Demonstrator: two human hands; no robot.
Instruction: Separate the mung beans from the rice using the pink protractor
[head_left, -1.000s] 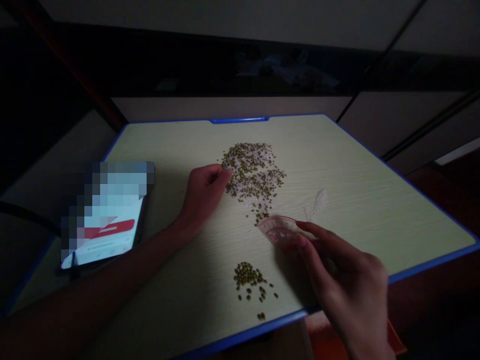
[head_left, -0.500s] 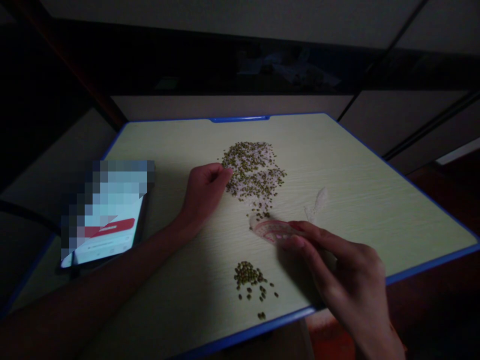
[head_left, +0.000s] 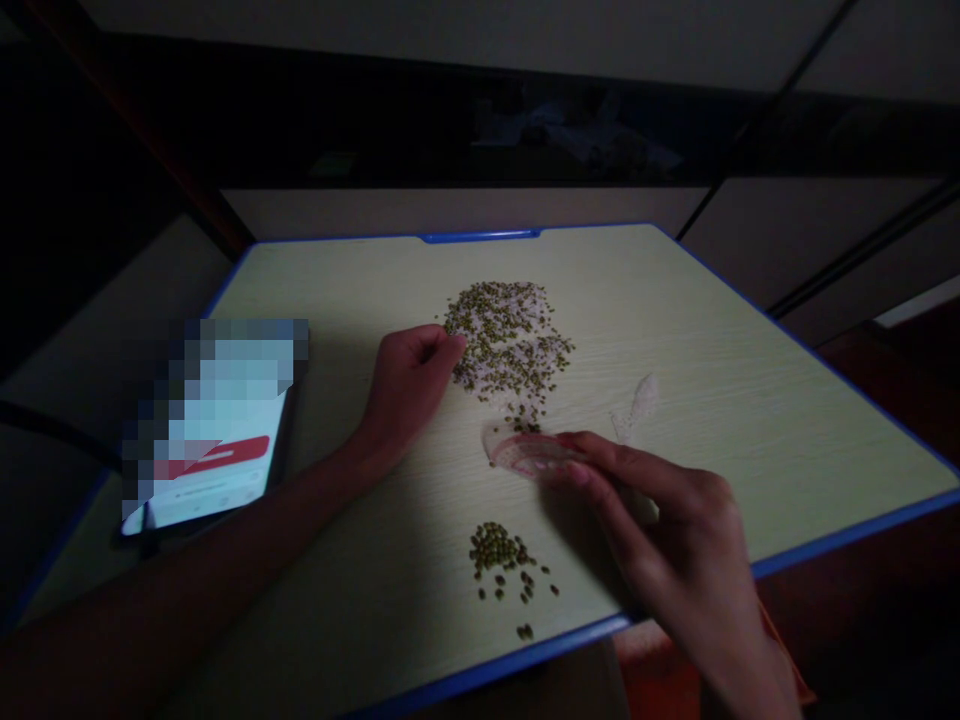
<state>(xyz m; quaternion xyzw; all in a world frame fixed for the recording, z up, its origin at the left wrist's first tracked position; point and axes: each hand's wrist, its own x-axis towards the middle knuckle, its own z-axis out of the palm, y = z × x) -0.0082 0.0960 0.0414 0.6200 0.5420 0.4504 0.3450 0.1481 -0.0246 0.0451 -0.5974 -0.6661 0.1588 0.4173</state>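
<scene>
My right hand [head_left: 675, 530] pinches a clear protractor [head_left: 529, 455] with red markings between thumb and fingers. The protractor's curved edge is close to a few green beans at the near end of a mixed pile of mung beans and white rice grains [head_left: 506, 335]. My left hand [head_left: 415, 385] rests as a loose fist on the table, its thumb side against the left edge of that pile; nothing shows in it, though the palm is hidden. A smaller heap of mung beans [head_left: 495, 545] lies nearer to me, with several loose beans around it.
A lit phone or tablet [head_left: 225, 440] leans at the left, its screen partly blurred out. A small patch of white grains [head_left: 643, 398] lies right of the pile. The pale tabletop [head_left: 720, 370] has a blue rim. Dark cabinet fronts [head_left: 450, 130] stand behind it.
My right hand has shifted slightly left and away from me with the protractor, which tilts a little differently. My left hand and the piles look the same.
</scene>
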